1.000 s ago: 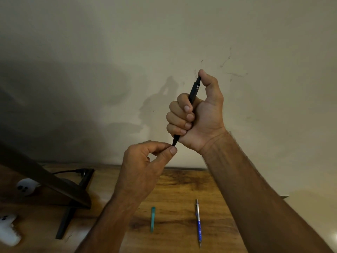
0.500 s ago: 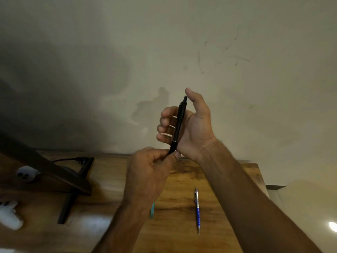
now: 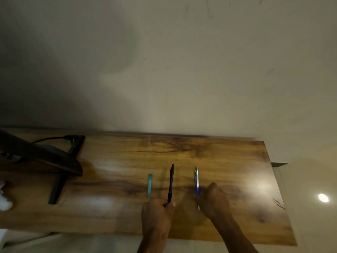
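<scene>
My left hand (image 3: 156, 214) pinches the lower end of a black pen (image 3: 171, 183), which points away from me just above the wooden table (image 3: 228, 161). A blue and silver pen (image 3: 197, 181) lies on the table to its right. My right hand (image 3: 214, 199) sits beside that pen with curled fingers over its lower part. The blur hides whether the fingers grip it. A short teal piece (image 3: 149, 185) lies left of the black pen.
A dark stand (image 3: 60, 161) with a cable (image 3: 51, 138) occupies the table's left part. White objects (image 3: 4, 201) sit at the far left edge. The wall rises right behind the table. The table's right edge is near my right hand.
My right hand has let go of the black pen and dropped to the blue pen. My left hand has brought the black pen down to the table. The view has tilted downward.
</scene>
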